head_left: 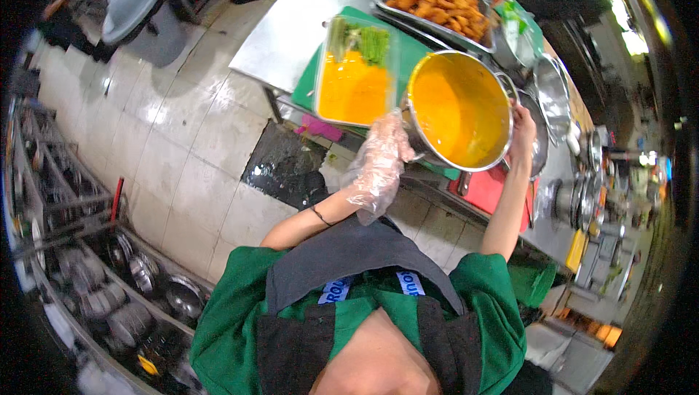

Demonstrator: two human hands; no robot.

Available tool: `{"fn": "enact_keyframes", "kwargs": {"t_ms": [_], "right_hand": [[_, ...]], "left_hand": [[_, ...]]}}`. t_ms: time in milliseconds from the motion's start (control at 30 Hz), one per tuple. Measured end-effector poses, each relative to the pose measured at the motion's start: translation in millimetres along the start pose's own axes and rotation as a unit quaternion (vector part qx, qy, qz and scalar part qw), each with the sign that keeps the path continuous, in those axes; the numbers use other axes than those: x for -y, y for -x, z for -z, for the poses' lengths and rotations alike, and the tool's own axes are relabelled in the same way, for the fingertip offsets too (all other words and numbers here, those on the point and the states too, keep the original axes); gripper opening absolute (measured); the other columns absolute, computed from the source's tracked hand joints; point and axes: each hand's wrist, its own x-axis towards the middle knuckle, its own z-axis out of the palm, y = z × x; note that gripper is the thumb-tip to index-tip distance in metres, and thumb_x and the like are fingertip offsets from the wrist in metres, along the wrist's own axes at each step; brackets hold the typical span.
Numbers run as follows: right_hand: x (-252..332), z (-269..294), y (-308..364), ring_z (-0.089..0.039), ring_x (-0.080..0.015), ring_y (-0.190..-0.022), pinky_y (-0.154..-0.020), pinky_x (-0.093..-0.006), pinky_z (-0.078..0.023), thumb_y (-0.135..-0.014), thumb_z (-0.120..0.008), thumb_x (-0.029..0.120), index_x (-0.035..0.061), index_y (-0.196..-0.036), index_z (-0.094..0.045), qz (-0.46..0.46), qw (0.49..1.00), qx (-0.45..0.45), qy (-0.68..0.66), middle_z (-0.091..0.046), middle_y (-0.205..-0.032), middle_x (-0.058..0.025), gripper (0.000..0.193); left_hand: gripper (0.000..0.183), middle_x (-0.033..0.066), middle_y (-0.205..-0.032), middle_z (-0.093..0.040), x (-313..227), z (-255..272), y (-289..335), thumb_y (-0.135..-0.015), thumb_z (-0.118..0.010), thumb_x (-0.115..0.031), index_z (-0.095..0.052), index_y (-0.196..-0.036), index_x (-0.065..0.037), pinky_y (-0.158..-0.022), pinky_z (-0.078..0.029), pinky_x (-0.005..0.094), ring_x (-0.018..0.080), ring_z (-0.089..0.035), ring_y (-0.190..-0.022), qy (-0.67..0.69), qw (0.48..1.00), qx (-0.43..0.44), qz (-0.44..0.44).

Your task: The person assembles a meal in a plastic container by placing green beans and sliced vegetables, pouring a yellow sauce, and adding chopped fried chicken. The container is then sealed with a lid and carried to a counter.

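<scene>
Barely distinct inside clear glove (375,184): left hand (390,136) against steel pot (489,89)

Under me spreads a floor (175,115) of pale, glossy tiles with thin darker joints, and beside the steel table (284,13) in front of me I see a dark, wet-looking square (280,162), whether mat or cover I can't tell. To my left stands a metal rack (65,234), its lower part crowded with metalware (186,297), while farther off a grey bin (160,42) sits on the tiles. Over to my right, bright white light (633,42) glares amid dim, blurred surroundings.
</scene>
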Motion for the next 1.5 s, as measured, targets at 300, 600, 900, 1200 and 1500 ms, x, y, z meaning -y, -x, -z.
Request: {"fn": "enact_keyframes", "kwargs": {"t_ms": [300, 600, 900, 1200, 1500], "right_hand": [[-45.6, 18.0, -21.5, -0.066, -0.0225, -0.088, -0.078, -0.0327, -0.052, -0.083, -0.055, 0.015, 0.0005, -0.101, -0.069, 0.031, 0.919, -0.096, 0.381, -0.069, -0.098, -0.0158, 0.027], [-70.8, 24.0, -40.1, -0.06, -0.0153, -0.086, -0.081, -0.0275, -0.045, -0.089, -0.049, 0.02, -0.0034, -0.095, -0.069, -0.011, 0.983, -0.031, 0.182, -0.069, -0.091, -0.0093, 0.031], [-18.7, 48.4, -23.4, -0.051, -0.0076, -0.074, -0.07, -0.0237, -0.041, -0.094, -0.055, 0.035, 0.003, -0.085, -0.07, 0.031, 0.981, 0.098, 0.162, -0.062, -0.076, 0.0012, 0.036], [90.8, -21.3, 35.4, -0.041, -0.0042, -0.061, -0.053, -0.0197, -0.028, -0.091, -0.061, 0.028, 0.0, -0.094, -0.069, 0.106, 0.975, 0.191, 0.04, -0.049, -0.067, 0.0053, 0.029], [27.7, -130.4, 179.8, -0.042, -0.007, -0.062, -0.057, -0.0201, -0.033, -0.091, -0.06, 0.023, 0.0002, -0.095, -0.065, 0.018, 0.935, 0.343, 0.086, -0.048, -0.068, 0.0033, 0.023]], "left_hand": [[0.019, -0.0043, -0.068, -0.039, 37.8, 25.3, -41.9, -0.101, -0.038, -0.029, -0.043, -0.09, -0.013, -0.046, -0.037, 0.0227, 0.0066, -0.039, -0.055, -0.268, 0.96, 0.001, -0.079], [0.024, -0.0044, -0.061, -0.029, 36.6, 12.5, -49.2, -0.097, -0.048, -0.026, -0.044, -0.078, -0.014, -0.041, -0.025, 0.0235, 0.0079, -0.027, -0.047, -0.198, 0.978, -0.058, -0.02], [0.031, 0.0016, -0.086, -0.054, 10.3, 3.8, -20.3, -0.095, -0.054, -0.017, -0.05, -0.122, -0.001, -0.05, -0.038, 0.0205, 0.0068, -0.044, -0.059, -0.195, 0.974, -0.024, -0.11], [0.025, 0.0028, -0.092, -0.052, -97.2, -0.3, 62.6, -0.097, -0.046, -0.023, -0.046, -0.114, -0.005, -0.044, -0.032, 0.0148, 0.0041, -0.039, -0.057, -0.122, 0.925, 0.347, -0.099], [0.026, 0.0041, -0.093, -0.055, -184.4, 110.8, 237.9, -0.096, -0.05, -0.025, -0.05, -0.114, -0.006, -0.041, -0.032, 0.0149, 0.0034, -0.04, -0.053, -0.19, 0.958, 0.058, -0.209]]}}
